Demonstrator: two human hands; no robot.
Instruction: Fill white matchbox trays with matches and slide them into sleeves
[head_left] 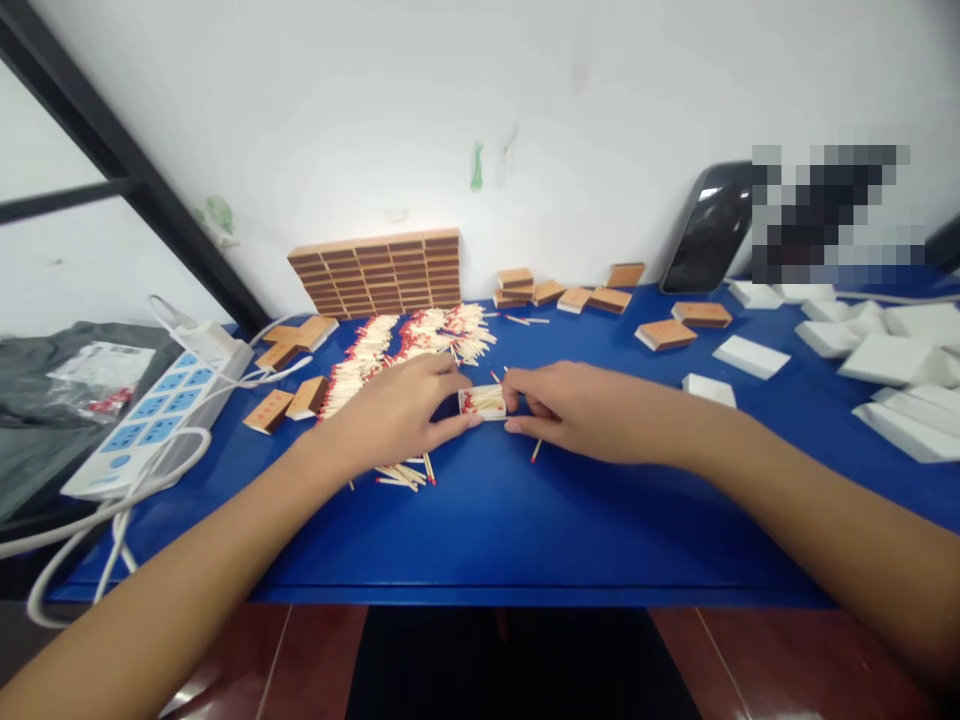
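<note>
A small white matchbox tray [493,416] with red-tipped matches lying in it is between my two hands, above the blue table. My left hand [401,408] grips its left end, thumb at the near side and fingers behind. At the right end, my right hand [581,408] has its thumb and curled fingers closed on the tray. A heap of loose matches [366,360] spreads behind and beneath my left hand, with a few more matches [403,474] in front of it. One loose match [536,451] sticks out below my right hand.
Matchboxes form a stacked block [382,278] against the wall. Single matchboxes [666,334] lie left and right. White empty trays [751,356] are piled at the right. A power strip [161,410] with white cables stands left; a dark phone-like object [709,228] leans on the wall.
</note>
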